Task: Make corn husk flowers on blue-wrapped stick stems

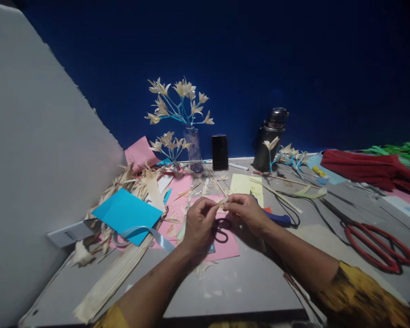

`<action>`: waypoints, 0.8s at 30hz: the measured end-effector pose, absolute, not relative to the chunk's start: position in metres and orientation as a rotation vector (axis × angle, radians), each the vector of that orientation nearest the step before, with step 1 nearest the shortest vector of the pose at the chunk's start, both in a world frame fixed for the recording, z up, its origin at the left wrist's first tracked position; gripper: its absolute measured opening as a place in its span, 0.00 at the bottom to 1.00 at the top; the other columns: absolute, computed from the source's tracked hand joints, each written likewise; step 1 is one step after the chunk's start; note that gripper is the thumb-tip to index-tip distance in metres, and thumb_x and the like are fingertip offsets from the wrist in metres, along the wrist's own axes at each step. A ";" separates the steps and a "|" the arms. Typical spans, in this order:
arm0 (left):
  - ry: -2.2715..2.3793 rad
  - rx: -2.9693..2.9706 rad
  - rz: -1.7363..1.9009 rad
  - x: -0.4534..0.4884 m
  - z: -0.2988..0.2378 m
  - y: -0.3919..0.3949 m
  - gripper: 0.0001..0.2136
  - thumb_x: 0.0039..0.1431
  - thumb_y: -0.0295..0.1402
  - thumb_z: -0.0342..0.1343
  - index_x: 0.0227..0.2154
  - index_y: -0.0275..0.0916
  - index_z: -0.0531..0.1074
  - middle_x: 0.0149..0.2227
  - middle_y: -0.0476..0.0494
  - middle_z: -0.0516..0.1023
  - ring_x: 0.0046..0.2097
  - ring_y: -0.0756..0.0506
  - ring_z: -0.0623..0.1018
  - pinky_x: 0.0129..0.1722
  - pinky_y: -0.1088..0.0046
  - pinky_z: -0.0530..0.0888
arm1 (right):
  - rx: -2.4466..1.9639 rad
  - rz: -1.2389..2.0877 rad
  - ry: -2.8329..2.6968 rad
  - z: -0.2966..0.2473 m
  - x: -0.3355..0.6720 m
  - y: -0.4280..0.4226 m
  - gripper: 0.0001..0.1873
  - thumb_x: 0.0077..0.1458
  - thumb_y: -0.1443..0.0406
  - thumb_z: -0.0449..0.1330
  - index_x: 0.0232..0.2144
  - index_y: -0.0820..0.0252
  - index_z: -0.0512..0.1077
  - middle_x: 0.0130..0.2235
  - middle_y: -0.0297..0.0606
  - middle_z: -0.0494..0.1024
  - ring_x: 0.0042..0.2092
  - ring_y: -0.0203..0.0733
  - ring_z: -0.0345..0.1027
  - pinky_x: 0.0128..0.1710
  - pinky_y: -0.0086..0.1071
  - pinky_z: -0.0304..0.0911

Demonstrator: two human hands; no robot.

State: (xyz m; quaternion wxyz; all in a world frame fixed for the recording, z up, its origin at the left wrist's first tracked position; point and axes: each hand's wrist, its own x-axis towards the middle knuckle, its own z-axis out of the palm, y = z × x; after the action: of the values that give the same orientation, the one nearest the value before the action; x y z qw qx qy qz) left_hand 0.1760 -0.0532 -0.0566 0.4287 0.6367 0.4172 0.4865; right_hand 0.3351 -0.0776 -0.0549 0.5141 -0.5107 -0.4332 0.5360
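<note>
My left hand and my right hand meet over the middle of the table, fingers pinched together. Between the fingertips is a small pale strip of dried husk, mostly hidden by them. A thin stick stands out beyond the fingers; whether it is held too, I cannot tell. Under the hands lie dark-handled scissors on pink paper. Close to my right hand is a blue-handled tool, partly covered by that hand, with a dark cord beside it.
Husk flowers stand in a glass vase at the back, near a phone and a flask. Blue paper and a husk heap lie left. Large red-handled shears and red cloth lie right.
</note>
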 end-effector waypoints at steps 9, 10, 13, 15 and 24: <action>1.003 1.574 1.227 0.177 -0.051 -0.055 0.05 0.54 0.32 0.61 0.24 0.39 0.76 0.27 0.47 0.75 0.28 0.48 0.74 0.27 0.75 0.70 | -1.276 1.181 -1.065 -0.052 0.334 -0.077 0.09 0.44 0.61 0.64 0.20 0.60 0.72 0.17 0.27 0.64 0.21 0.32 0.54 0.21 0.28 0.48; 1.002 1.507 1.206 0.178 -0.051 -0.055 0.05 0.53 0.33 0.62 0.24 0.39 0.76 0.27 0.47 0.75 0.26 0.49 0.73 0.25 0.75 0.70 | -1.282 1.173 -1.062 -0.052 0.334 -0.077 0.09 0.43 0.61 0.64 0.19 0.60 0.72 0.17 0.28 0.64 0.21 0.32 0.54 0.22 0.28 0.48; 0.994 1.324 1.128 0.180 -0.057 -0.055 0.06 0.51 0.34 0.63 0.26 0.38 0.75 0.22 0.50 0.72 0.22 0.50 0.71 0.22 0.75 0.70 | -1.305 1.151 -1.054 -0.051 0.334 -0.077 0.09 0.43 0.61 0.64 0.18 0.60 0.72 0.17 0.28 0.64 0.21 0.32 0.53 0.22 0.28 0.48; 0.974 1.256 1.094 0.181 -0.062 -0.053 0.07 0.51 0.35 0.64 0.27 0.38 0.74 0.20 0.52 0.70 0.21 0.51 0.70 0.21 0.76 0.69 | -1.315 1.138 -1.056 -0.051 0.334 -0.077 0.09 0.43 0.61 0.63 0.18 0.60 0.72 0.17 0.28 0.65 0.22 0.32 0.53 0.22 0.28 0.48; 0.996 1.447 1.109 0.177 -0.062 -0.051 0.05 0.54 0.34 0.61 0.27 0.38 0.74 0.23 0.50 0.72 0.24 0.50 0.72 0.24 0.76 0.70 | -1.290 1.180 -1.090 -0.051 0.334 -0.078 0.11 0.44 0.60 0.65 0.20 0.60 0.71 0.18 0.27 0.65 0.22 0.31 0.53 0.23 0.28 0.49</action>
State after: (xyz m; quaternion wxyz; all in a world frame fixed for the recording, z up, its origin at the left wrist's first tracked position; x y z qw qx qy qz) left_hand 0.1765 -0.0513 -0.0619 0.5072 0.6003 0.4132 0.4601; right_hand 0.3344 -0.0783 -0.0505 0.5148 -0.5367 -0.4535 0.4911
